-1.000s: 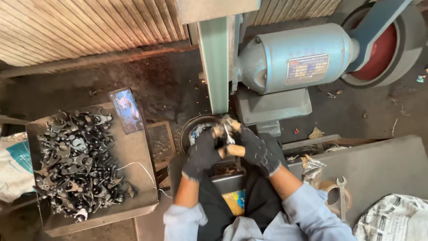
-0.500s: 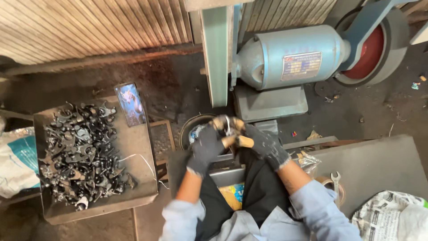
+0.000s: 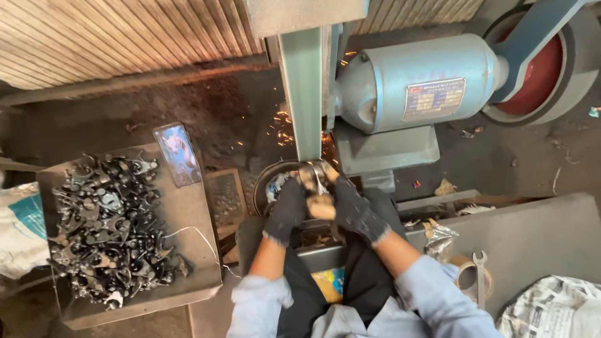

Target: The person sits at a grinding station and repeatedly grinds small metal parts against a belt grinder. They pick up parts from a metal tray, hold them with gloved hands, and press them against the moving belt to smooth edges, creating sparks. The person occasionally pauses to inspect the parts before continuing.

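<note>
Both hands wear dark gloves and are pressed close together around a small metal part, pinching it against the lower end of the grey-green sanding belt, where orange sparks scatter to the left and right. The left hand grips from the left, the right hand from the right. Just behind stands the blue motor. On the left, a tray holds a heap of dark metal pieces, with a phone at its far edge. A wrench lies on the right worktop.

left hand + right hand | metal part on sanding belt | sparks
</note>
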`<state>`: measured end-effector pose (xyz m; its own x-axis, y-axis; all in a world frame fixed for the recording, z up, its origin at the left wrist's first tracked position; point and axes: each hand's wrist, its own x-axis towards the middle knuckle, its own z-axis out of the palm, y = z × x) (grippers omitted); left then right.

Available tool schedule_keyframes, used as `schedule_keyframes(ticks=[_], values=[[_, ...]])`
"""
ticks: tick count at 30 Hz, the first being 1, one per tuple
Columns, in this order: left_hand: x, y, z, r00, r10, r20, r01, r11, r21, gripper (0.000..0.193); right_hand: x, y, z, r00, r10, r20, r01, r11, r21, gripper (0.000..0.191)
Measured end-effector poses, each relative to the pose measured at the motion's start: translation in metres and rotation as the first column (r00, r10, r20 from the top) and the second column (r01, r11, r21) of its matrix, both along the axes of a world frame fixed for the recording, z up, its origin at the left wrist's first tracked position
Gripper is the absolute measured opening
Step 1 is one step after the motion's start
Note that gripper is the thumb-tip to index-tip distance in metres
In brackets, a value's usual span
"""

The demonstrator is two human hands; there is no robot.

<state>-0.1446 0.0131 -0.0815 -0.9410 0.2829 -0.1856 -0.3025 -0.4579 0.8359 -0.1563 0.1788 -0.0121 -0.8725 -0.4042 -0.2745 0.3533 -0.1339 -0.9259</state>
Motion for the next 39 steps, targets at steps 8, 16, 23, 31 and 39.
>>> schedule_keyframes(ticks=[8,16,23,31,39], values=[[0.014,0.005,0.030,0.964,-0.025,-0.264,-0.075,0.929,-0.362,0.051,0.008,-0.010,0.001,0.988,-0.064,0.143,0.090,0.979,-0.182,0.024],[-0.003,-0.009,-0.031,0.969,-0.035,-0.246,-0.126,0.783,-0.609,0.027,-0.027,-0.016,-0.031,0.987,-0.109,0.119,0.084,0.976,0.201,0.032],[-0.006,0.011,0.002,0.997,-0.029,0.068,0.026,0.999,0.037,0.025,-0.003,0.019,-0.050,0.956,-0.172,0.237,0.206,0.970,-0.128,0.033],[0.000,0.007,0.073,0.980,0.157,-0.119,-0.192,0.895,-0.402,0.041,-0.028,-0.007,-0.043,0.909,-0.268,0.318,0.380,0.845,-0.376,0.031],[0.117,-0.203,0.082,0.893,0.334,-0.303,-0.195,-0.320,-0.927,0.057,0.048,-0.017,0.061,0.910,0.063,-0.409,0.232,0.742,0.629,0.036]])
